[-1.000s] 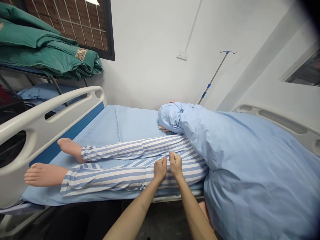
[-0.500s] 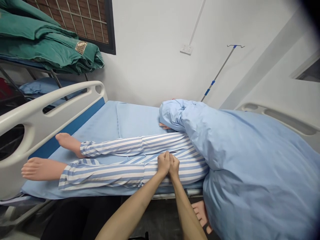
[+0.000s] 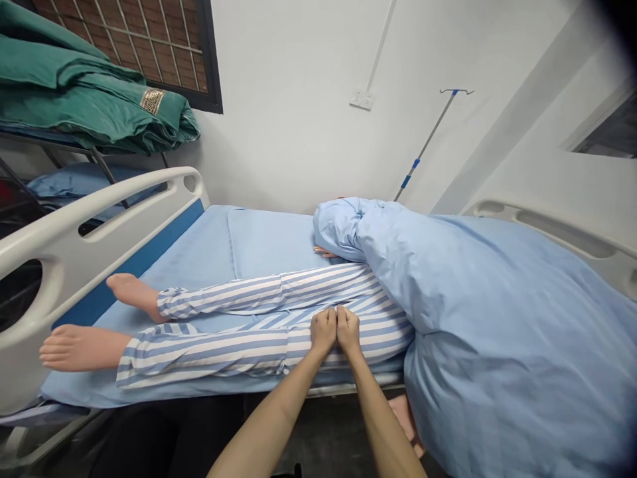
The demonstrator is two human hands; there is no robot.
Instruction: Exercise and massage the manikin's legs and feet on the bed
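Before me, left hand [image 3: 324, 328] and right hand [image 3: 348, 326] form rounded fists, fingers curled in, over wrinkled, striped trousers [image 3: 269, 348] beside a puffy, creased blue quilt [image 3: 497, 332].

The trousers [image 3: 213, 352] carry lengthwise stripes of blue and white; the quilt [image 3: 488, 325] is plain light blue, and the sheet [image 3: 269, 242] a similar pale blue; the footboard [image 3: 60, 244] is off-white with a deeper blue strip [image 3: 155, 252]. The wall [image 3: 288, 99] is white, as is the socket [image 3: 361, 99]; the pole [image 3: 436, 126] is silvery grey with bright blue bands [image 3: 405, 181]; the cloth bundle [image 3: 94, 103] is deep green, bearing a patch [image 3: 152, 101] in a dark-and-gold geometric pattern; the window frame [image 3: 212, 60] is near-black, the bars [image 3: 170, 44] pale against brown.
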